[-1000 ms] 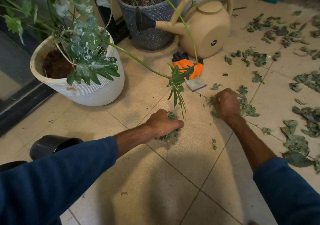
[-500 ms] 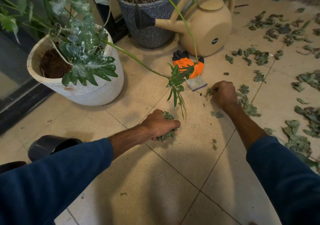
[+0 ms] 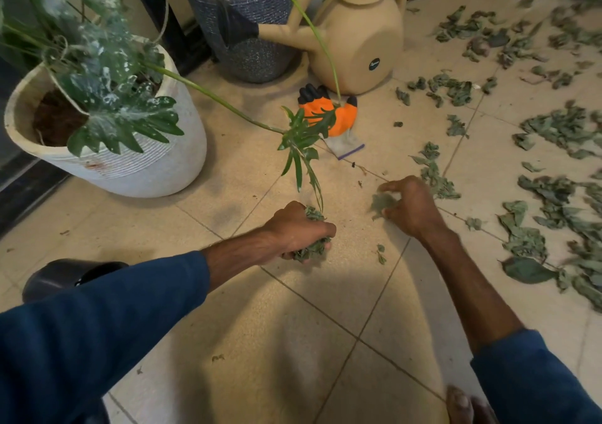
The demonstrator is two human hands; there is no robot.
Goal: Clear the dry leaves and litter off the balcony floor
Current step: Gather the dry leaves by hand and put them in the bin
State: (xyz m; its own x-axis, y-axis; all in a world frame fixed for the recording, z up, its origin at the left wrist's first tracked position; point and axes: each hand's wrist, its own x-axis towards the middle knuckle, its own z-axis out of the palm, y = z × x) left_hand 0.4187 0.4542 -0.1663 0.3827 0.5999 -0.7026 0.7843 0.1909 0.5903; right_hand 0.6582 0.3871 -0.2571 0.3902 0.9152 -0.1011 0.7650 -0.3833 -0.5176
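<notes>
Beige tiled floor (image 3: 293,342) fills the view. Dry leaves (image 3: 553,130) lie across it from 1 o'clock to 4 o'clock; they are crumpled and share no common direction, though one strip (image 3: 435,179) at 1 o'clock of the right hand runs lengthwise from 12 to 5 o'clock.

White ribbed pot (image 3: 156,166) stands at 9 o'clock and a grey speckled pot (image 3: 247,52) at 12 o'clock. A tan watering can (image 3: 365,42) stands just beside the grey pot, spout pointing to 9 o'clock. Its dark round badge (image 3: 374,64) carries writing too small to read. An orange glove (image 3: 329,114) lies flat below the can, fingertips toward 11 o'clock.

Left hand (image 3: 296,228), at centre, has its fingers curled tight round a bunch of leaves (image 3: 311,249). Right hand (image 3: 410,208), at its 3 o'clock, pinches a single leaf (image 3: 382,203) with curled fingers; motion blur hides that leaf's axis.

Since half a second ago, the right hand has drawn back from the glove cuff toward the left hand; the left grip is unchanged.
</notes>
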